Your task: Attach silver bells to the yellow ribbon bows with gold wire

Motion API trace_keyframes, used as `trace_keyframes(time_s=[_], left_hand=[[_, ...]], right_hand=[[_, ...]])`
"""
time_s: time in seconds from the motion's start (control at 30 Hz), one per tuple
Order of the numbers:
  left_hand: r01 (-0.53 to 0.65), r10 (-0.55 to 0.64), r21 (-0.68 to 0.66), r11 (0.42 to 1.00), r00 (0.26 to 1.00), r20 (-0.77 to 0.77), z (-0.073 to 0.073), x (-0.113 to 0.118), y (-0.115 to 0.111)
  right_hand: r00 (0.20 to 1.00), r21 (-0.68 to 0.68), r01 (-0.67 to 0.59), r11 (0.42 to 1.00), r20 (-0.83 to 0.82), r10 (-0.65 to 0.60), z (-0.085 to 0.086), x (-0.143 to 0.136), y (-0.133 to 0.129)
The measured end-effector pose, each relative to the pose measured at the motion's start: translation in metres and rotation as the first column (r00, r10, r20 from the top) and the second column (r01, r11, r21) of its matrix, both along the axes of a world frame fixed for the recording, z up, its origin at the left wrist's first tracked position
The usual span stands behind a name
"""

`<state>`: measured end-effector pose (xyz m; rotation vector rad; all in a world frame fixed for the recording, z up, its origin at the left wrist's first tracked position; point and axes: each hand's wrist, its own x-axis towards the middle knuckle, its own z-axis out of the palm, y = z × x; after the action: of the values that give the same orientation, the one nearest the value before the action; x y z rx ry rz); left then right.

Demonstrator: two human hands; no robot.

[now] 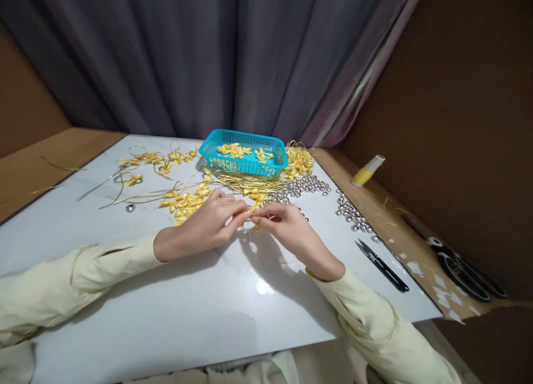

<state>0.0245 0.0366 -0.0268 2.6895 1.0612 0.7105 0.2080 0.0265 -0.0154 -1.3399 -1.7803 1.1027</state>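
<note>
Over the middle of the white board, my left hand (216, 220) and my right hand (287, 228) meet at the fingertips, both closed in a pinch. Between them runs a thin gold cord (250, 212), mostly covered by the fingers. A bit of yellow ribbon shows just under the right fingers; whether it is attached to the cord I cannot tell. Yellow ribbon flowers (187, 203) lie in a pile beside my left hand. Beyond the fingers lie a bundle of gold cords (245, 183) and many silver beads (291, 188).
A blue basket (210, 160) holding yellow flowers stands at the back. Finished-looking cord loops with flowers (145, 158) lie back left. On the right are black thread snips (383, 266), large scissors (462, 273), white scraps (441, 295) and a yellow thread spool (366, 173).
</note>
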Motion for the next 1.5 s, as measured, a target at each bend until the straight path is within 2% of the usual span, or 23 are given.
trace_keyframes(time_s=[0.1, 0.23, 0.37, 0.47, 0.6, 0.67, 0.77, 0.93, 1.0, 1.13, 1.23, 1.37, 1.5], left_hand=[[0.004, -0.004, 0.009, 1.0, 1.0, -0.019, 0.002, -0.001, 0.001], [0.011, -0.01, 0.034, 0.999, 1.0, -0.02, 0.003, -0.002, 0.003], [0.018, -0.017, 0.048, 0.999, 1.0, -0.005, 0.0, -0.003, 0.005], [0.014, -0.013, 0.016, 1.0, 1.0, -0.017, -0.001, -0.003, 0.006], [0.04, -0.043, -0.04, 0.998, 0.996, -0.079, 0.002, -0.005, 0.007], [0.07, -0.079, -0.072, 0.995, 0.989, -0.122, 0.003, -0.006, 0.008], [0.124, -0.146, -0.134, 0.983, 0.975, -0.169, 0.006, -0.007, 0.009], [0.158, -0.208, -0.267, 0.951, 0.963, -0.172, 0.007, -0.009, 0.01], [0.159, -0.213, -0.298, 0.941, 0.964, -0.161, 0.006, -0.01, 0.011], [0.188, -0.239, -0.311, 0.932, 0.962, -0.132, 0.004, -0.013, 0.017], [0.177, -0.225, -0.313, 0.933, 0.966, -0.126, 0.007, -0.018, 0.023], [0.11, -0.151, -0.277, 0.955, 0.98, -0.133, 0.015, -0.025, 0.031], [0.059, -0.092, -0.251, 0.966, 0.988, -0.12, 0.025, -0.033, 0.039]], right_hand=[[0.995, -0.106, 0.006, 0.994, -0.097, -0.016, 0.003, 0.002, 0.001], [0.947, -0.327, -0.12, 0.937, -0.322, 0.009, 0.004, 0.007, 0.005], [0.903, -0.399, -0.228, 0.888, -0.427, 0.04, 0.004, 0.012, 0.01], [0.905, -0.36, -0.199, 0.911, -0.423, 0.031, 0.007, 0.018, 0.01], [0.899, -0.192, -0.099, 0.976, -0.438, 0.005, 0.016, 0.029, 0.01], [0.867, -0.157, -0.102, 0.982, -0.498, 0.01, 0.021, 0.035, 0.01], [0.816, -0.177, -0.142, 0.974, -0.578, 0.014, 0.029, 0.042, 0.011], [0.81, -0.112, -0.068, 0.991, -0.587, -0.01, 0.037, 0.059, 0.013], [0.814, -0.128, -0.151, 0.98, -0.579, 0.05, 0.038, 0.066, 0.014], [0.817, -0.205, -0.341, 0.917, -0.548, 0.181, 0.04, 0.079, 0.015], [0.822, -0.232, -0.384, 0.894, -0.526, 0.217, 0.041, 0.085, 0.015], [0.83, -0.288, -0.431, 0.855, -0.499, 0.25, 0.04, 0.087, 0.017], [0.855, -0.304, -0.398, 0.866, -0.464, 0.23, 0.041, 0.085, 0.019]])
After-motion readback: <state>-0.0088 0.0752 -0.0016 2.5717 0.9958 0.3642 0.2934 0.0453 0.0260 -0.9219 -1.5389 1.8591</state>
